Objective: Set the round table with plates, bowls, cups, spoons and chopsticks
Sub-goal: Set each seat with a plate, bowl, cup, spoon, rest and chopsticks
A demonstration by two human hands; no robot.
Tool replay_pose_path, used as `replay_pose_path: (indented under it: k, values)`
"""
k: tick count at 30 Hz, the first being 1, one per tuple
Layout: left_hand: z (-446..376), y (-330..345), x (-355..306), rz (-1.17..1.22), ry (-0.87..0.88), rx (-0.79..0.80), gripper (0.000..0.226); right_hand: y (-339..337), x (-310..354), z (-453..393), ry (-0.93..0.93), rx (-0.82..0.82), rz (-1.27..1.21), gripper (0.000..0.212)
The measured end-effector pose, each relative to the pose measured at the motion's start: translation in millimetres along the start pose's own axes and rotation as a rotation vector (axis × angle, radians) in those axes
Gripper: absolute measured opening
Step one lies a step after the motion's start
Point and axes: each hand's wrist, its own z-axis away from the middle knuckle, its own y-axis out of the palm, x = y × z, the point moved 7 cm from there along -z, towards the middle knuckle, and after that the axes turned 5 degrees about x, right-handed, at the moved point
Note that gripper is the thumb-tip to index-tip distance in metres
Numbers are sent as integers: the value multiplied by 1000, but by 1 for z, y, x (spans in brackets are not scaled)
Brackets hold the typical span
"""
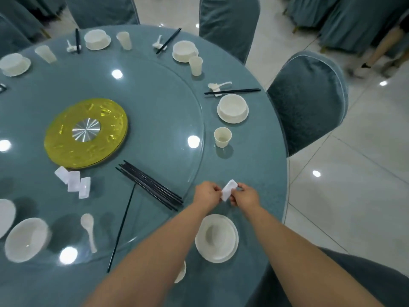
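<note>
Head view looks down on a round bench (pixel 254 173) under a teal cloth, with a glass turntable (pixel 155 107) on top and a gold disc (pixel 86 134) at its middle. Both hands meet near the right edge: the left hand (pixel 207 193) and right hand (pixel 244 194) each pinch an end of a small white rest (pixel 229 189), held tilted just above the cloth. Just near of the hands, between the forearms, a bowl sits on a plate (pixel 217 238). Left of the hands a bundle of black chopsticks (pixel 150 185) lies on the glass, and one loose chopstick (pixel 121 229) runs from it toward the near edge. Farther left three more white rests (pixel 73 181) lie in a cluster by the disc, with a spoon (pixel 88 231) and a bowl (pixel 26 239) nearer. On the right a cup (pixel 222 136) stands far of the hands, then a bowl on a plate (pixel 232 111), then chopsticks and a spoon on a rest (pixel 230 91). Further settings ring the far edge. Teal-covered chairs (pixel 307 100) stand round the bench on a pale tiled floor (pixel 354 196).
</note>
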Motion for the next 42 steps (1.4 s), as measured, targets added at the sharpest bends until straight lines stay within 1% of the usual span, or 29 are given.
replay_pose_path:
  k: [6, 8, 14, 17, 20, 25, 28, 30, 34, 37, 40, 42]
  values:
    - [-27, 4, 6, -56, 34, 18, 15, 10, 4, -23, -44, -89, 253, 23]
    - [-31, 5, 8, -55, 36, 21, 16, 12, 7, -25, -58, -90, 314, 21]
    - [-39, 7, 11, -114, 48, 53, 18, 15, 12, -28, -61, -149, 384, 31]
    - [-34, -3, 13, -105, 71, 22, 20, 15, 14, -22, -64, -172, 405, 30]
    - [-20, -27, 16, -103, 101, -48, 22, 21, 25, -5, -95, -197, 427, 33]
    - [12, -82, 49, -90, 124, -225, 21, 76, 52, 28, -273, -57, 555, 28]
    - [34, -115, 93, -92, 53, -348, 19, 114, 63, 46, -355, 21, 665, 24]
    - [50, -131, 131, -93, -25, -393, 17, 138, 69, 59, -396, 70, 726, 22]
    - [78, -151, 214, -121, -233, -393, 18, 187, 77, 77, -499, 168, 803, 18]
    - [88, -150, 253, -167, -338, -342, 23, 217, 78, 85, -564, 213, 917, 16]
    - [87, -149, 273, -240, -350, -307, 28, 244, 72, 87, -593, 238, 1063, 15]
    - [83, -148, 277, -262, -318, -295, 23, 257, 67, 86, -605, 249, 1148, 16]
